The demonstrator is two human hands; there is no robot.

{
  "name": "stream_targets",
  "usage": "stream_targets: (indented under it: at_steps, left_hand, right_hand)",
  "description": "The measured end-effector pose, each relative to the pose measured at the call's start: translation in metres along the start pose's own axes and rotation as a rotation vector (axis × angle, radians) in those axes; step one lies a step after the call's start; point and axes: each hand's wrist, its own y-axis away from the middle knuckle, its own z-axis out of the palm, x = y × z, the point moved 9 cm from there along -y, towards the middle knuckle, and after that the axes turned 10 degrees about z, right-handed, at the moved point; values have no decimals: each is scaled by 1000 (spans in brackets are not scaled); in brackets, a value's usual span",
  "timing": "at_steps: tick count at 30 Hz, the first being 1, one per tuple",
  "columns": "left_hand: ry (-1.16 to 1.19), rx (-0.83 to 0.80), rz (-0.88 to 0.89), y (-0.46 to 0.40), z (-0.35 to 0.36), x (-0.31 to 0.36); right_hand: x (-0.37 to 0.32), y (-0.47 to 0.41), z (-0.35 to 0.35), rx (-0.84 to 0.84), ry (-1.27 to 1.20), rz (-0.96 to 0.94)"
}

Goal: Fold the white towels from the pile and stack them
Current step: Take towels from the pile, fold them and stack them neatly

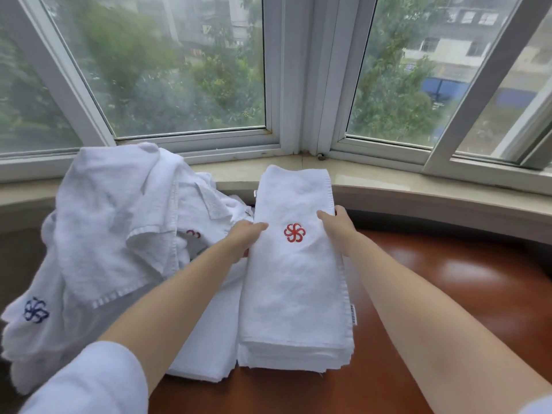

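Sleeve cuff (89, 380), white, sits lowest on my left arm; both forearms run out over the red-brown table (448, 309); near edge of the folded stack (295, 354) shows several layers, ends slightly ragged and not flush.

Top folded towel (295, 273) lies long-wise on that stack, red emblem (294, 233) face up; a second flat layer (209, 339) pokes out at the stack's left side, partly under my left arm.

Left hand (243, 239) grips the towel's left edge, thumb on top, fingers curled underneath as far as I can see; right hand (339, 221) grips the right edge the same way, thumb over, fingers mostly hidden; both closed onto cloth, neither flat.

Unfolded pile (113, 228) heaps to the left, touching the stack's left side near my left hand; one towel in it carries a blue emblem (35, 309).

Risks, as judged: uneven pull between hands would skew the top towel off the layers below; far end of the towel already rides up onto the window sill (418, 186), so it may not lie flat and could slump; loose pile could drag against the stack when I next reach left; stack sits close to the table's near edge, so a shove toward me may fan the layers.
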Motion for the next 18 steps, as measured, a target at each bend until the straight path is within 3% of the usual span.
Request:
stream_targets:
  at_steps: [7, 13, 18]
  left_hand:
    - [-180, -22, 165, -75, 10, 38]
    - [-202, 224, 365, -84, 0, 48]
    - [-72, 233, 180, -72, -15, 13]
  right_hand:
    - [-33, -50, 15, 76, 274, -92]
    - [-66, -54, 15, 182, 231, -380]
    - [-32, -50, 22, 77, 291, -207]
